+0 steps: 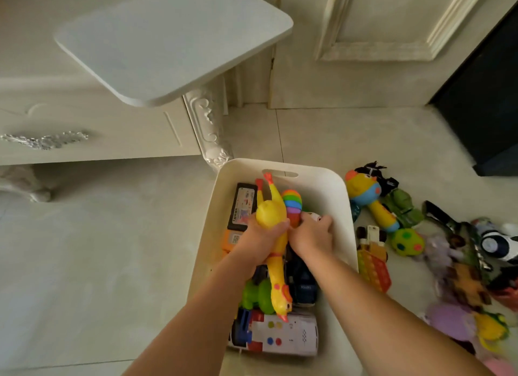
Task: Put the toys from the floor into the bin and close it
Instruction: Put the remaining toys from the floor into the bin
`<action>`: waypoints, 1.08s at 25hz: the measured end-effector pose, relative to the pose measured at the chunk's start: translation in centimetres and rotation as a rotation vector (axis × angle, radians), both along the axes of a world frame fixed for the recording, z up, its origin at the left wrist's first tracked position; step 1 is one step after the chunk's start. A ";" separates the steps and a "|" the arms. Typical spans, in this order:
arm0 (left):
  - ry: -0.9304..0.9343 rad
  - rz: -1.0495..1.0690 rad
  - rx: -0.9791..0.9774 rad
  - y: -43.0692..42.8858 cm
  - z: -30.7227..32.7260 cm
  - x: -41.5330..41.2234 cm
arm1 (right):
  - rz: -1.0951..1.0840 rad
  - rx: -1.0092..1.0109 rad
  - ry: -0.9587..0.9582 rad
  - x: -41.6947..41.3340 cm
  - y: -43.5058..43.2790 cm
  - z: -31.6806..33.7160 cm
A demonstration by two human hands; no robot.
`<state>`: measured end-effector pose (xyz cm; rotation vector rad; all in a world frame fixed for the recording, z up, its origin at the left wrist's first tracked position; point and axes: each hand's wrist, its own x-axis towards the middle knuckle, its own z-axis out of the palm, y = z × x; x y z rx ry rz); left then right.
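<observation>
Head view, only camera.

- Bin (322, 179): white, open-topped, on the floor (112, 263), handle slot in its far wall. Already well filled. Black flat pack (243, 204) by the far-left corner, rainbow ringed toy (292, 200) mid-far, green toy (256, 293) and dark blue car (304, 286) nearer, white push-button toy (283, 336) along the near edge.
- Left hand (260, 238): fingers curled round the belly of a yellow rubber chicken (276, 263), held over the middle of the bin, legs toward the far wall, head toward the near edge.
- Right hand (314, 235): down inside the bin just beside the left, fingers over a small white-and-red thing (315, 215) next to the rainbow toy. Whether it grips or only presses, cannot tell.
- Floor off the bin's right edge: many toys not yet in. Yellow-and-blue rattle figure (364, 190), green spotted ball (406, 241), orange-red truck (372, 260), a blurred heap of plush farther right.
- White slab with rounded corners (173, 39) above the cabinet (84, 140), far left. Lid or table top, cannot tell.

Judgement: the loading step is under way, perhaps halfway; closing is some way off.

Next move calls for laying the chicken flat into a gap and releasing it, then reaching right for the floor toys. The bin is crowded, so toys must settle below the rim or a lid may not seat.
</observation>
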<state>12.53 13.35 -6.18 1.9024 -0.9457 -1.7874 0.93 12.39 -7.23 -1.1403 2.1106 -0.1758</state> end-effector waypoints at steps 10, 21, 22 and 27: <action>-0.226 -0.131 -0.038 1.8 -0.3 -0.1 | 0.335 0.086 0.194 -0.8 2.9 -1.7; -0.191 -0.260 -0.107 2.5 -0.4 -0.2 | 0.022 0.079 -0.478 -2.3 4.8 0.9; -0.222 -0.297 -0.118 2.6 -0.5 0.1 | 0.097 0.058 -0.403 -2.4 4.9 0.7; -0.545 -0.687 -0.053 4.3 -2.6 1.6 | 0.331 0.044 -0.273 -1.1 6.2 -0.7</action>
